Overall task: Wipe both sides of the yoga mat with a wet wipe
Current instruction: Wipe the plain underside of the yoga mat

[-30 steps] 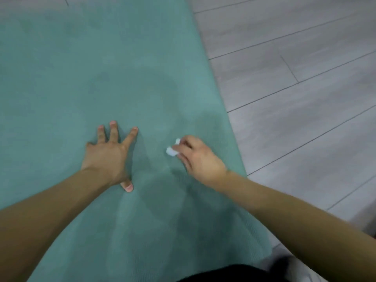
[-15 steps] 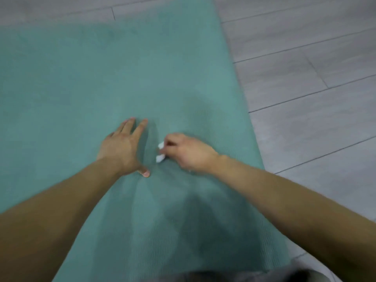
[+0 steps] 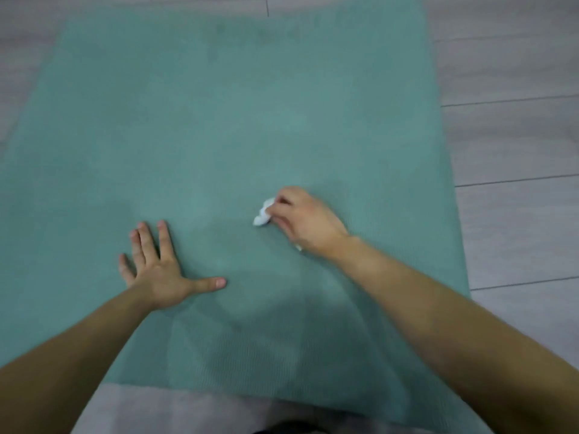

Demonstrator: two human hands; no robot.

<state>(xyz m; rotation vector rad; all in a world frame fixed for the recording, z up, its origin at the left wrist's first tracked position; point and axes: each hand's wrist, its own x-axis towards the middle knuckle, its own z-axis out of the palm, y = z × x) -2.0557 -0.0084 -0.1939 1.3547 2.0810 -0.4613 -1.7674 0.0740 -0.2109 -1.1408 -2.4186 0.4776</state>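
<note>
The green yoga mat (image 3: 238, 126) is lying flat on the grey floor (image 3: 513, 145). Its long side is running away from the person, up toward the top of the head view. The near end is lying close to the person's body.

The right hand (image 3: 308, 222) is pressing down on the mat, a bit right of the middle. Its fingers (image 3: 282, 203) are curling tight around a small white wet wipe (image 3: 262, 213). The wipe is bunched up and is poking out to the left of the fingers, touching the mat.

The left hand (image 3: 158, 267) is resting flat on the mat, with its fingers straight and spread apart. It is holding nothing. It looks like it is keeping the mat from sliding.

The wipe is sitting between the two hands, nearer the right one. Most of the mat is stretching away above both hands, so the wiping hand probably needs to reach forward along the long side next. The underside is not showing, so that side seems not yet done
</note>
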